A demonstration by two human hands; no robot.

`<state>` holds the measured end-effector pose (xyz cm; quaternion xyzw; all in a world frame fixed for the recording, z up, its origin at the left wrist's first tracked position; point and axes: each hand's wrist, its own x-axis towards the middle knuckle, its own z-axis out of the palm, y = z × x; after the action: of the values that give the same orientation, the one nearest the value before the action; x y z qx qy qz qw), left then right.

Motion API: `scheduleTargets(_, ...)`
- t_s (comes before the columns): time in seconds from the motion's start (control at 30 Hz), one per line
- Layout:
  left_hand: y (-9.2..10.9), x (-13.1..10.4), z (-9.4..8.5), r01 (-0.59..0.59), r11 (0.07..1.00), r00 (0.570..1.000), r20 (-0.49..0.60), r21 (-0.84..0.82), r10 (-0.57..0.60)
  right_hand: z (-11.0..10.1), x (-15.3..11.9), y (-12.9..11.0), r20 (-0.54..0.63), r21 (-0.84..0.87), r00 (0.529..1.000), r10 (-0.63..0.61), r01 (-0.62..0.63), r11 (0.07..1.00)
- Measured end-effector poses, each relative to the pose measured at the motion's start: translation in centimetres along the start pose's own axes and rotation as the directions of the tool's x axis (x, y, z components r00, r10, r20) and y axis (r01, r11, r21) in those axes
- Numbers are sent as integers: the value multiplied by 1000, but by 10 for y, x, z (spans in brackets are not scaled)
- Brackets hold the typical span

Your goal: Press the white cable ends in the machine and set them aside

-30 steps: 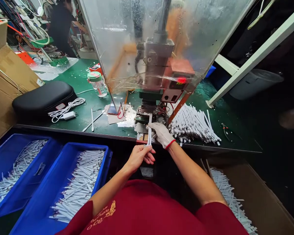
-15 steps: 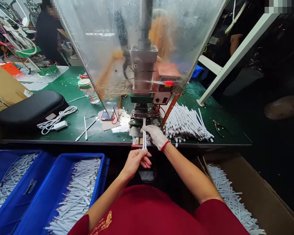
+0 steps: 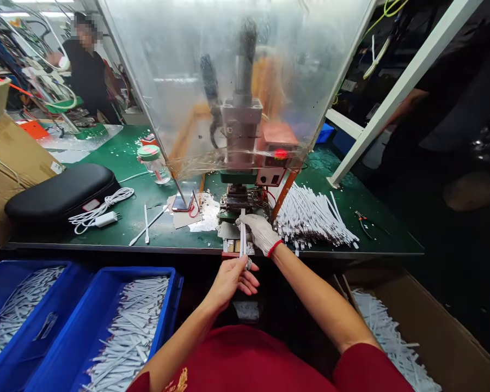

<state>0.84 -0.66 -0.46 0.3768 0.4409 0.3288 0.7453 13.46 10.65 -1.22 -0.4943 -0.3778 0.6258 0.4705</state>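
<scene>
Below the press [image 3: 233,197], short flat white cables [image 3: 243,245] run lengthwise toward me. My bare left hand [image 3: 230,280] pinches their near ends between thumb and forefinger, the other fingers loosely curled. On my right hand [image 3: 262,233] is a white glove with a red cuff; its thumb and fingers close on the same cables near the press. The far ends reach the front of the press, where the tooling partly hides them. I cannot tell exactly how many cables are held. To the right of the glove lies a large pile of similar white cables [image 3: 314,218].
A clear plastic shield [image 3: 302,81] hangs before the press. Blue bins [image 3: 173,294] and a cardboard box [image 3: 428,310] hold many white cables. On the green table [image 3: 122,223] are a black case [image 3: 61,190], a coiled charger cable [image 3: 102,209], a jar [image 3: 157,166] and pliers [image 3: 363,222]. A person [image 3: 87,76] stands far left.
The whole view has shifted, so the bench sits slightly lower in the picture. Both hands keep their hold on the white cables in much the same place at the press.
</scene>
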Motion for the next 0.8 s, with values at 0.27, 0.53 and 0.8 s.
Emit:
scheduleTargets(0.27, -5, 8, 3, -38, 999, 999, -8, -26, 37, 8, 16, -9, 6, 142, 999, 45, -45, 989)
scheduleTargets(0.53, -9, 14, 3, -64, 997, 998, -27, -47, 63, 7, 15, -6, -3, 139, 997, 72, -71, 988)
scheduleTargets(0.8, -8, 5, 6, -58, 998, 997, -52, 24, 59, 7, 11, -7, 12, 139, 999, 31, -32, 990)
